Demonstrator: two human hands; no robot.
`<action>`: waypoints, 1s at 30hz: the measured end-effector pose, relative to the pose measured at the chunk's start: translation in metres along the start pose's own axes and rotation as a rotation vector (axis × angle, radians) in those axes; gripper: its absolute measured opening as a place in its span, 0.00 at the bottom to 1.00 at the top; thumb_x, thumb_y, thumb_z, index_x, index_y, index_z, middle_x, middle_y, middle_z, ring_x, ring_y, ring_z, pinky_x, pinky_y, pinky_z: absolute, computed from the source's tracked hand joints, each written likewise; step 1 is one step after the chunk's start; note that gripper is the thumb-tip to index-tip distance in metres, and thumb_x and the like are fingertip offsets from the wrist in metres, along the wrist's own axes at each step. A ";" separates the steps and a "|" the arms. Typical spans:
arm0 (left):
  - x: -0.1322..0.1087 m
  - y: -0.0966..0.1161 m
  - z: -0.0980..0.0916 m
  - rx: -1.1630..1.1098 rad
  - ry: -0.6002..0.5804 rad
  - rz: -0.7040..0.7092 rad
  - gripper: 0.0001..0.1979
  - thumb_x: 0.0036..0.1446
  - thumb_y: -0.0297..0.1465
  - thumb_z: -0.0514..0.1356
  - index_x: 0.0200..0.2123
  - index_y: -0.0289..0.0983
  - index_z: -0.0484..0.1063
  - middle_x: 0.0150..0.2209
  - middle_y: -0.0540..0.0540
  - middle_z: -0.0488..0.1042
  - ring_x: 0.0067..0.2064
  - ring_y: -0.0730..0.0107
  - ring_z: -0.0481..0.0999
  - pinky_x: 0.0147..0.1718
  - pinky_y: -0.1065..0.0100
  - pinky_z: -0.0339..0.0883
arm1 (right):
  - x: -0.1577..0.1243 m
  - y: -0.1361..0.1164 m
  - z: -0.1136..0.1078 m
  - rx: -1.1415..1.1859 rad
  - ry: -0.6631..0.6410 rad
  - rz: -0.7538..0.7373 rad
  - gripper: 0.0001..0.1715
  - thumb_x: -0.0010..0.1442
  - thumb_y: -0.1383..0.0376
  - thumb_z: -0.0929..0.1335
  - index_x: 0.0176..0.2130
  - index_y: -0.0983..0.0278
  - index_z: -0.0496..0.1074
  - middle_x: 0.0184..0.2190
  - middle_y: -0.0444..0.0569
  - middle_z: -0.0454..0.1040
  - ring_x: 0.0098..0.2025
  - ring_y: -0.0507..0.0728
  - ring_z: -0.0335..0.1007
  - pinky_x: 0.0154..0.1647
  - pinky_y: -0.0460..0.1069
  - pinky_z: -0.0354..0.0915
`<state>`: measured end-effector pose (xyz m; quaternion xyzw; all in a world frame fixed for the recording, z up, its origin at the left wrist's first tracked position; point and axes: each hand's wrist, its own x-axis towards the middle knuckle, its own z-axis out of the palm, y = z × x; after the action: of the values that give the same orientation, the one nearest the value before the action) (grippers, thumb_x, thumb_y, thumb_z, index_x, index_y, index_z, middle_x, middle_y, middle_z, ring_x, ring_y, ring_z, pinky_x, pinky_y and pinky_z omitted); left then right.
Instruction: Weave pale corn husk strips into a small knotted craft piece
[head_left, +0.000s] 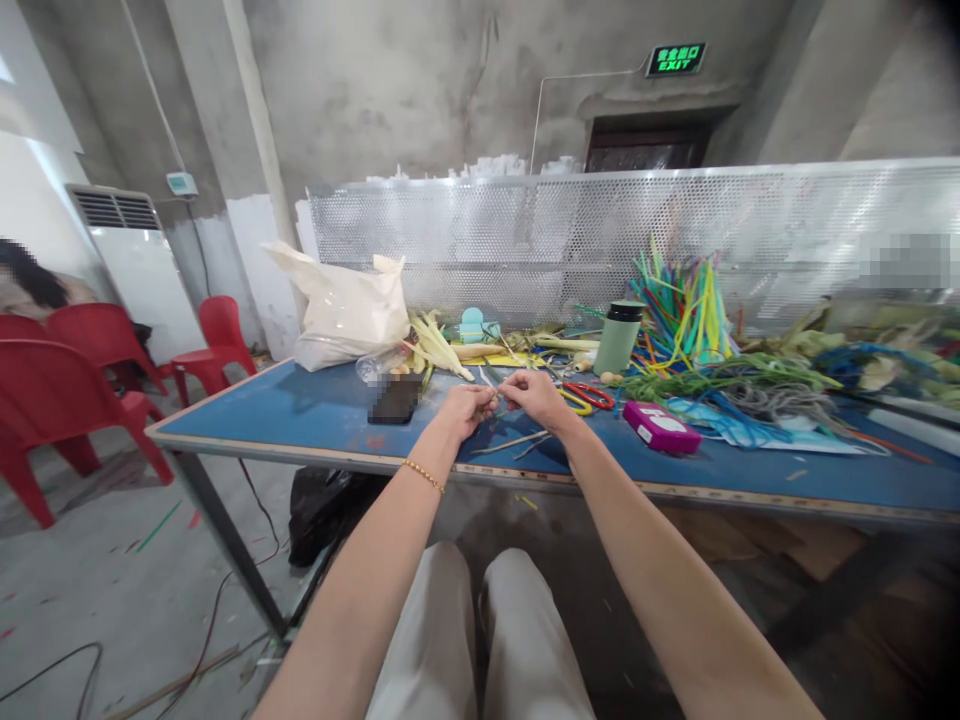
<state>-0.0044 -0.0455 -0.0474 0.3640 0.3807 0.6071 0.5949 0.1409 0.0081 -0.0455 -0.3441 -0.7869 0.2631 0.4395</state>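
Note:
My left hand point(468, 408) and my right hand point(537, 397) are close together just above the blue table point(285, 410), fingers pinched. Between the fingertips is something small and thin, perhaps a strip of plant fibre; my fingers cover most of it. A dark phone point(395, 399) lies left of my left hand. Right of my right hand are scissors with red and yellow handles point(598, 394). Thin dry stalks point(521, 443) rest on the table below my right hand. Pale corn husks point(435, 345) lie just beyond my hands.
A white plastic bag point(352, 312) stands at the back left. Farther right are a green bottle point(619, 338), a purple box point(661, 428), a bundle of colourful strips point(686, 315) and tangled cords point(757, 400). A perforated metal panel point(480, 235) runs behind. Red chairs point(67, 410) stand left.

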 end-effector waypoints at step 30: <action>0.003 -0.004 0.000 0.030 -0.026 0.016 0.09 0.53 0.17 0.64 0.23 0.29 0.71 0.19 0.49 0.68 0.21 0.80 0.67 0.22 0.76 0.62 | -0.002 -0.011 -0.004 -0.340 0.127 -0.024 0.13 0.56 0.64 0.66 0.21 0.62 0.68 0.16 0.45 0.71 0.22 0.53 0.65 0.30 0.48 0.59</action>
<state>-0.0028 -0.0426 -0.0508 0.3839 0.3788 0.6015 0.5894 0.1421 0.0001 -0.0368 -0.4200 -0.7947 0.0984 0.4270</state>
